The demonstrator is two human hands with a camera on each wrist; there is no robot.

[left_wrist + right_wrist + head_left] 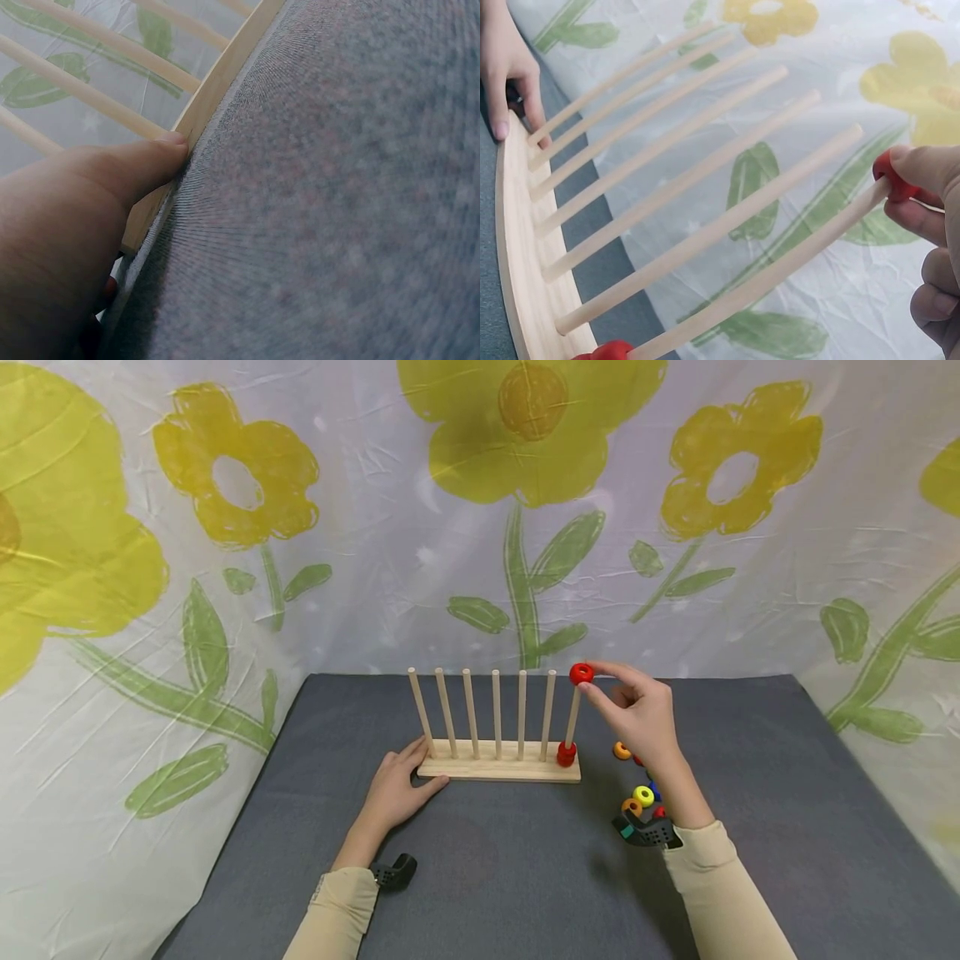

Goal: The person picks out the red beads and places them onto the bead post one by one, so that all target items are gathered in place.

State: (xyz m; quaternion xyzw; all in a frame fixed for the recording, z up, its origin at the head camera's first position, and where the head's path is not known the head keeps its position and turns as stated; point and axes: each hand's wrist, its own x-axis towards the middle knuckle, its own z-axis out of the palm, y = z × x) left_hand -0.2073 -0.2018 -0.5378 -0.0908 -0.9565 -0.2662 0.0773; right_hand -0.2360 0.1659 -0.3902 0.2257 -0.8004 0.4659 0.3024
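Note:
A wooden stand (pixel 495 769) with a row of upright pegs sits on the table. My left hand (pixel 393 787) grips its left end, thumb (pixel 154 154) along the front edge and fingers behind. Between thumb and fingertips, my right hand (pixel 643 714) pinches a red ring (pixel 575 680) at the top of the rightmost peg (pixel 780 266). The ring meets the peg's tip; how far it is threaded I cannot tell. Red rings (pixel 566 755) are stacked at the foot of that same peg, and the other pegs are bare.
Loose rings lie on the table under the right forearm, among them an orange ring (pixel 622 751), a yellow ring (pixel 643 796) and a red ring (pixel 660 812); the arm partly hides this group. A flower-printed cloth (pixel 360 527) hangs behind the grey table (pixel 480 868).

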